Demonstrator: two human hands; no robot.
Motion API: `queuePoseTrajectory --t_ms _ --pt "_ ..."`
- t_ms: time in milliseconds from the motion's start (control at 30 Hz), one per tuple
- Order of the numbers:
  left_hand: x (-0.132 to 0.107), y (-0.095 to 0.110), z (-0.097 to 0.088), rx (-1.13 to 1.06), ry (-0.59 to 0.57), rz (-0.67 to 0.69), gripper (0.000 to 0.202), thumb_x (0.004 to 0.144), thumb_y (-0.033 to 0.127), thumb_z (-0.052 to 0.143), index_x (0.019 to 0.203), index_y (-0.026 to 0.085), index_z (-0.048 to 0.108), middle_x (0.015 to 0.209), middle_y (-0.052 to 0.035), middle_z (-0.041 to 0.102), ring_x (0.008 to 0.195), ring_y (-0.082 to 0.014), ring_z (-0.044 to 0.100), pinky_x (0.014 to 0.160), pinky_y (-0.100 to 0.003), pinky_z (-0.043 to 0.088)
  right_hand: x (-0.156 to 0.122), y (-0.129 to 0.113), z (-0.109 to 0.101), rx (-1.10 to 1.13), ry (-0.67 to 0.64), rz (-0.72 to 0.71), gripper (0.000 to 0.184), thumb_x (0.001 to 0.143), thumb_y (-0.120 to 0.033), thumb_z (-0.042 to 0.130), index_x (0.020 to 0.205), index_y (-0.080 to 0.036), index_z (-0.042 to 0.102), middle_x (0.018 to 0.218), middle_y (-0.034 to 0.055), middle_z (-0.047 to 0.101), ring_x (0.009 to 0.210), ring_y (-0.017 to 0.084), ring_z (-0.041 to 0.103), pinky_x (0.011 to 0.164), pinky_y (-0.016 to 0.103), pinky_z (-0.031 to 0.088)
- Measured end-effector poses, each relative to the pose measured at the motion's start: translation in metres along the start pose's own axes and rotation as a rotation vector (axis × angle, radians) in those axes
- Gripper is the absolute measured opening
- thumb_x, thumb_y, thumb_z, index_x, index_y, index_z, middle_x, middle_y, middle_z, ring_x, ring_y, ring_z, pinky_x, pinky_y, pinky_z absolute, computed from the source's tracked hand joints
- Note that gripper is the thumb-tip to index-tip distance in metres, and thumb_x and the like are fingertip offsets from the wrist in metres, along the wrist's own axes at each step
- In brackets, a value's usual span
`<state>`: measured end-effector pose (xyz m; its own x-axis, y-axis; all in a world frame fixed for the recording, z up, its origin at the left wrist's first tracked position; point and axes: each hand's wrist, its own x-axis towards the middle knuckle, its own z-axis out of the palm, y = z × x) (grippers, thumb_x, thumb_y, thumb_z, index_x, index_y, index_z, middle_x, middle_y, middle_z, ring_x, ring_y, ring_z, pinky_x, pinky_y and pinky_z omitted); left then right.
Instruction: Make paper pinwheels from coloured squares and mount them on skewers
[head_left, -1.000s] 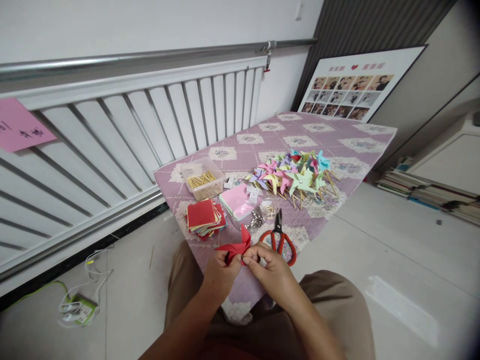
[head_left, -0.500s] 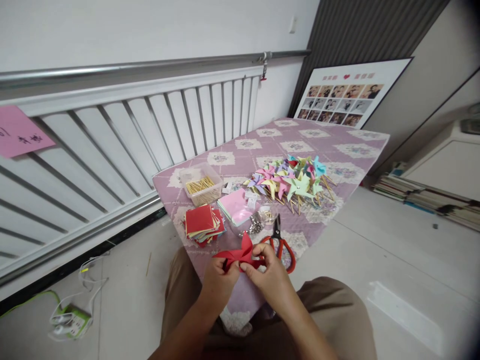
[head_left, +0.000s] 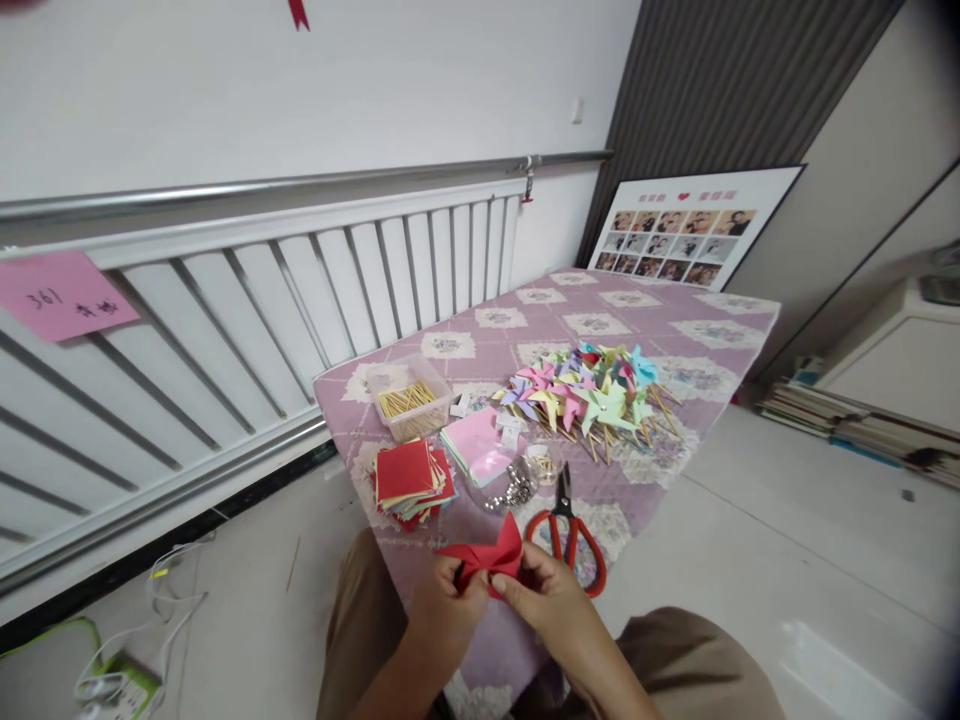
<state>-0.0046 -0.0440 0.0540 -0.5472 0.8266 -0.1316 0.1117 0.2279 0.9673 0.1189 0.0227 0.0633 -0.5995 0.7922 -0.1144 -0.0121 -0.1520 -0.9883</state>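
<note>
A red paper pinwheel (head_left: pixel 487 556), its corners folded in toward the middle, is pinched between both my hands over the near end of the table. My left hand (head_left: pixel 444 610) grips its left side. On the right side, the thumb and fingers of my right hand (head_left: pixel 551 597) press near the centre; whatever lies under the fingertips is hidden. Red-handled scissors (head_left: pixel 568 530) lie just beyond my right hand. Close by are a clear dish of small metal fasteners (head_left: pixel 516 487) and a pile of red and coloured paper squares (head_left: pixel 411 477).
A plastic box (head_left: pixel 411 397) holds thin wooden sticks. Pink and pale paper sheets (head_left: pixel 474 440) lie beside it. Finished colourful pinwheels (head_left: pixel 589 390) are heaped farther back on the patterned tablecloth (head_left: pixel 517 317). A white radiator (head_left: pixel 352 280) runs along the left.
My view has tilted up slightly, so the table sits lower in the picture. Both hands still hold the red pinwheel, which has turned a little between my fingers.
</note>
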Motion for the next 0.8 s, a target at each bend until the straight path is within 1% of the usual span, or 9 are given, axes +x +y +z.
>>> queuePoseTrajectory --t_ms 100,200,267,367,533,633,700,800 --pt "0.002 -0.002 0.001 0.012 0.010 -0.004 0.011 0.067 0.015 0.060 0.072 0.018 0.069 0.070 -0.0032 0.070 0.068 -0.0189 0.062 0.068 -0.028 0.047 0.004 0.011 -0.002 0.058 0.011 -0.003 0.034 0.066 -0.049 0.077 0.079 -0.019 0.071 0.073 0.0018 0.069 0.069 0.018 0.060 0.068 0.029 0.048" --pt "0.003 -0.002 0.001 -0.005 0.003 -0.022 0.015 0.066 0.012 0.059 0.077 0.017 0.068 0.073 -0.0039 0.071 0.071 -0.0195 0.064 0.071 -0.028 0.048 0.008 0.020 -0.002 0.100 -0.003 -0.015 0.034 0.065 -0.049 0.078 0.080 -0.019 0.074 0.074 0.0024 0.071 0.069 0.018 0.061 0.069 0.030 0.048" --pt "0.004 -0.003 0.001 -0.037 -0.017 -0.033 0.016 0.067 0.011 0.058 0.078 0.017 0.067 0.074 -0.0038 0.070 0.073 -0.0192 0.064 0.073 -0.028 0.048 0.009 0.023 -0.003 0.112 -0.013 -0.001 0.034 0.065 -0.049 0.079 0.080 -0.019 0.074 0.072 0.0022 0.071 0.066 0.017 0.060 0.066 0.028 0.047" --pt "0.007 -0.007 0.000 -0.058 -0.050 -0.007 0.015 0.067 0.011 0.057 0.078 0.017 0.065 0.073 -0.0032 0.069 0.072 -0.0180 0.063 0.072 -0.027 0.048 0.010 0.021 -0.004 0.118 -0.025 0.038 0.036 0.062 -0.051 0.080 0.076 -0.018 0.074 0.067 0.0014 0.069 0.061 0.015 0.057 0.060 0.026 0.044" --pt "0.010 -0.014 0.000 -0.071 -0.076 0.077 0.013 0.067 0.013 0.057 0.077 0.020 0.063 0.071 -0.0023 0.067 0.069 -0.0180 0.061 0.068 -0.027 0.047 0.010 0.013 -0.004 0.137 -0.040 0.044 0.037 0.061 -0.053 0.081 0.073 -0.019 0.074 0.065 0.0002 0.067 0.059 0.013 0.054 0.061 0.025 0.044" --pt "0.009 -0.014 -0.001 -0.050 -0.083 0.094 0.011 0.065 0.013 0.058 0.072 0.021 0.061 0.066 -0.0008 0.063 0.065 -0.0174 0.059 0.065 -0.027 0.045 0.009 0.012 -0.004 0.134 -0.014 0.047 0.038 0.059 -0.054 0.081 0.069 -0.018 0.072 0.060 -0.0005 0.065 0.055 0.013 0.052 0.057 0.024 0.043" --pt "0.008 -0.012 -0.002 -0.022 -0.094 0.101 0.010 0.065 0.012 0.057 0.070 0.021 0.059 0.063 0.0001 0.060 0.062 -0.0164 0.057 0.061 -0.026 0.043 0.008 0.014 -0.003 0.129 0.005 0.058 0.039 0.058 -0.054 0.082 0.069 -0.018 0.073 0.061 -0.0001 0.065 0.055 0.013 0.053 0.056 0.025 0.043" --pt "0.006 -0.008 -0.004 0.024 -0.089 0.111 0.011 0.063 0.012 0.057 0.070 0.021 0.058 0.062 0.0002 0.058 0.062 -0.0161 0.055 0.060 -0.026 0.042 0.007 0.020 -0.005 0.131 -0.001 0.068 0.039 0.058 -0.055 0.082 0.071 -0.018 0.073 0.062 0.0006 0.066 0.056 0.014 0.054 0.057 0.026 0.044"
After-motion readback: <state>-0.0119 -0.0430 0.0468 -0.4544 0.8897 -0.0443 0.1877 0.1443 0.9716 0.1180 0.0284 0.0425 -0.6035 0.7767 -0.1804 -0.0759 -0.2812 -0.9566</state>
